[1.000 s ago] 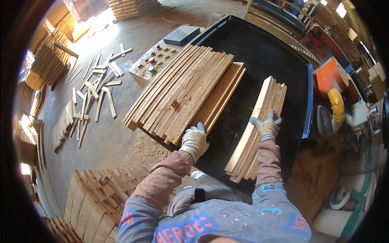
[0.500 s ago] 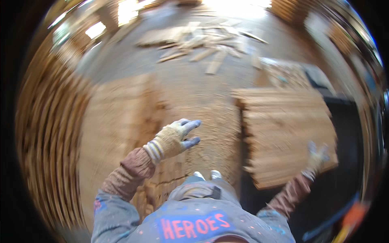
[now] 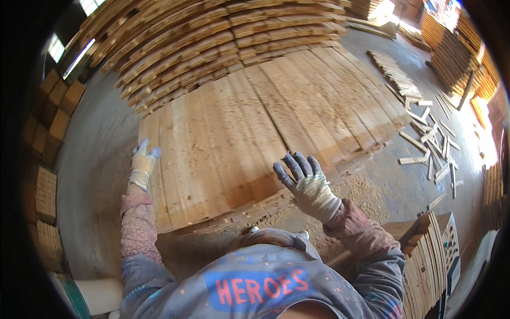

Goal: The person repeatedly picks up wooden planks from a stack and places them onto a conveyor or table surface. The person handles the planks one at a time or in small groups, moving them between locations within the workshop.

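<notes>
A broad stack of planks lies before me, its top laid side by side and dusted with sawdust. My left hand, in a cream glove with grey-blue fingertips, is at the left edge of this stack, fingers apart. Whether it touches the wood I cannot tell. Over the near edge, right of the middle, is my right hand; its glove has darker fingers, spread open with nothing in them. Both forearms wear brownish sleeve covers.
Behind the planks rises a taller stack of boards in spaced layers. Loose wood strips lie scattered on the floor at right. Sawdust covers the floor near my right hand. Another board stack stands at lower right, and brown wood stacks line the left.
My view has swung left, so the left-hand plank stack now lies in front of me. The right hand has left the other board stack and is over this one. Both hands stay empty.
</notes>
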`<state>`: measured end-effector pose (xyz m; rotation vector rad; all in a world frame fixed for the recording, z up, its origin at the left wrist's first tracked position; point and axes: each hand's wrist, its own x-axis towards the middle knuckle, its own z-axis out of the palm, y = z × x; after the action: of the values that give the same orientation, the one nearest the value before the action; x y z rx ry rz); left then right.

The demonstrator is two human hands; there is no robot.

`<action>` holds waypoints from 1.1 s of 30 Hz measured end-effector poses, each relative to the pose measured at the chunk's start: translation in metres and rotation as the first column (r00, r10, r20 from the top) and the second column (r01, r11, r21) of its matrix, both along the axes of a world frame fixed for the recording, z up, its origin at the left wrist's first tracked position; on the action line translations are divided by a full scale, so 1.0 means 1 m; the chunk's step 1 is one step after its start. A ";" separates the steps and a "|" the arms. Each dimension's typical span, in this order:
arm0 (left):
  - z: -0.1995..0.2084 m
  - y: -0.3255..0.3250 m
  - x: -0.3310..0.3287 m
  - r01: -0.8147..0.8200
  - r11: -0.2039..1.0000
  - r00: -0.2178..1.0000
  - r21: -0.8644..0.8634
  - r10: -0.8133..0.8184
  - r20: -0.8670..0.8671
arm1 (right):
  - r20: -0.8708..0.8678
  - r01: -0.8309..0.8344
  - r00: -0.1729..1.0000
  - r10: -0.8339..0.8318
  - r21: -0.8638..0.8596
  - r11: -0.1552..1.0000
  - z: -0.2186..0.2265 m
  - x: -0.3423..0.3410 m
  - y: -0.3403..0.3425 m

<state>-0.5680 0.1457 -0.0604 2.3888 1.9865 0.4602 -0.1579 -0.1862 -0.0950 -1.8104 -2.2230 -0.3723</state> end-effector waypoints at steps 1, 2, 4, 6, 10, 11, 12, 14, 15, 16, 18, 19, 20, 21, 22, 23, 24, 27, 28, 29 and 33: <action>-0.021 0.015 -0.044 -0.118 0.993 0.991 0.006 0.118 -0.060 | 0.099 0.002 0.995 0.001 -0.032 0.999 -0.006 -0.010 0.021; -0.039 0.027 -0.075 -0.157 0.986 0.988 -0.050 0.156 -0.009 | 0.073 0.013 0.997 -0.010 -0.043 0.999 -0.020 -0.014 0.034; -0.071 0.043 -0.135 -0.152 0.964 0.960 -0.216 0.196 0.198 | 0.040 0.005 0.999 -0.006 0.027 1.000 -0.029 -0.013 0.048; -0.103 0.050 -0.178 0.078 0.905 0.778 -0.418 0.207 0.593 | -0.247 -0.035 0.968 0.039 0.019 0.999 -0.009 -0.004 0.054; -0.103 0.027 -0.152 0.247 0.901 0.472 -0.356 0.209 0.857 | -0.923 0.187 0.284 -0.261 -0.213 0.959 0.054 -0.010 0.061; -0.102 0.024 -0.149 0.172 0.909 0.441 -0.381 0.274 0.854 | -0.918 0.185 0.286 -0.276 -0.230 0.955 0.060 -0.009 0.065; -0.102 0.022 -0.149 0.184 0.912 0.405 -0.368 0.270 0.873 | -0.938 0.094 0.329 -0.107 -0.080 0.992 0.030 -0.025 0.061; -0.100 0.025 -0.155 0.224 0.918 0.372 -0.327 0.230 0.899 | -0.779 -0.076 0.625 0.054 0.008 0.997 0.008 -0.062 0.050; -0.097 0.023 -0.161 0.252 0.918 0.379 -0.307 0.198 0.904 | -0.548 -0.122 0.834 0.063 -0.072 0.990 0.020 -0.079 0.048; -0.075 0.012 -0.148 0.255 0.925 0.377 -0.283 0.174 0.910 | -0.483 -0.155 0.874 0.057 -0.165 0.974 0.024 -0.075 0.050; -0.054 0.001 -0.144 0.276 0.921 0.318 -0.276 0.184 0.930 | -0.350 -0.226 0.932 0.095 -0.356 0.907 0.033 -0.061 0.061; -0.049 0.000 -0.138 0.296 0.917 0.290 -0.269 0.182 0.939 | -0.399 -0.207 0.915 0.054 -0.351 0.913 0.036 -0.052 0.076; -0.058 0.001 -0.130 0.302 0.931 0.172 -0.206 0.160 0.972 | -0.640 -0.166 0.756 -0.135 -0.387 0.907 0.039 -0.054 0.106; -0.063 0.001 -0.125 0.218 0.932 0.317 -0.288 0.211 0.925 | -0.802 -0.141 0.508 -0.314 -0.437 0.888 0.042 -0.058 0.138; -0.072 0.007 -0.111 0.207 0.931 0.440 -0.301 0.186 0.879 | -0.770 -0.017 0.546 -0.332 -0.406 0.914 0.020 -0.048 0.169; -0.082 0.012 -0.095 0.198 0.929 0.553 -0.312 0.157 0.818 | -0.732 0.111 0.579 -0.359 -0.365 0.924 -0.008 -0.036 0.195; -0.086 0.012 -0.089 0.239 0.933 0.399 -0.270 0.159 0.903 | -0.797 0.076 0.398 -0.454 -0.465 0.882 -0.018 -0.037 0.217; -0.051 -0.010 -0.087 0.346 0.821 0.404 -0.453 0.306 0.862 | -0.911 -0.025 0.000 -0.413 -0.413 0.910 -0.033 -0.041 0.235; -0.050 -0.016 -0.102 0.340 0.829 0.359 -0.444 0.322 0.876 | -0.911 -0.048 -0.052 -0.410 -0.408 0.912 -0.023 -0.051 0.232; -0.036 -0.019 -0.095 0.360 0.806 0.337 -0.469 0.356 0.872 | -0.911 -0.029 -0.104 -0.400 -0.399 0.916 -0.015 -0.047 0.228; 0.020 -0.061 -0.072 0.385 0.732 0.201 -0.562 0.528 0.825 | -0.936 -0.193 -0.207 -0.284 -0.246 0.950 -0.008 -0.029 0.215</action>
<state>-0.6405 0.0844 -0.0400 0.8925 1.1869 0.7911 -0.1872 0.0291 -0.1033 -1.2365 -0.8587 1.2138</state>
